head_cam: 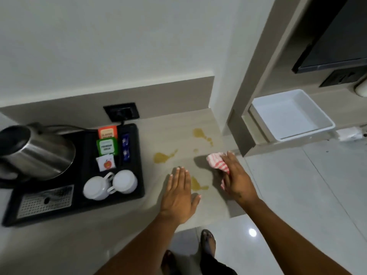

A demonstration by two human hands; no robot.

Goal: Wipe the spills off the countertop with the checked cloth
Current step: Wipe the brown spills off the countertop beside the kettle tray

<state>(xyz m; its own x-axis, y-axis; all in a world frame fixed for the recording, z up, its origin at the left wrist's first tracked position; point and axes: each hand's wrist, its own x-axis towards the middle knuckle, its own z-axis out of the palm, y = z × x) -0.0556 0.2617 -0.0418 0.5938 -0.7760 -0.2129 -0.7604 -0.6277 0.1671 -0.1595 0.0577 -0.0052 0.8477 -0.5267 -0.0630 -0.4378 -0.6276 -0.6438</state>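
Observation:
Three yellowish spills mark the beige countertop (170, 124): a far spill (199, 132) near the wall corner, a middle spill (161, 157) beside the tray, and a near spill (195, 184) between my hands. My right hand (237, 178) grips the bunched red-and-white checked cloth (217, 162) near the counter's right edge, just right of the spills. My left hand (178, 192) lies flat on the countertop with fingers together, empty, its thumb close to the near spill.
A black tray (139, 165) on the left carries a steel kettle (37, 153), two upturned white cups (110, 184), tea sachets (107, 145) and a drip grate (44, 201). A wall socket (121, 112) sits behind it. A white tub (292, 114) rests on a lower shelf to the right.

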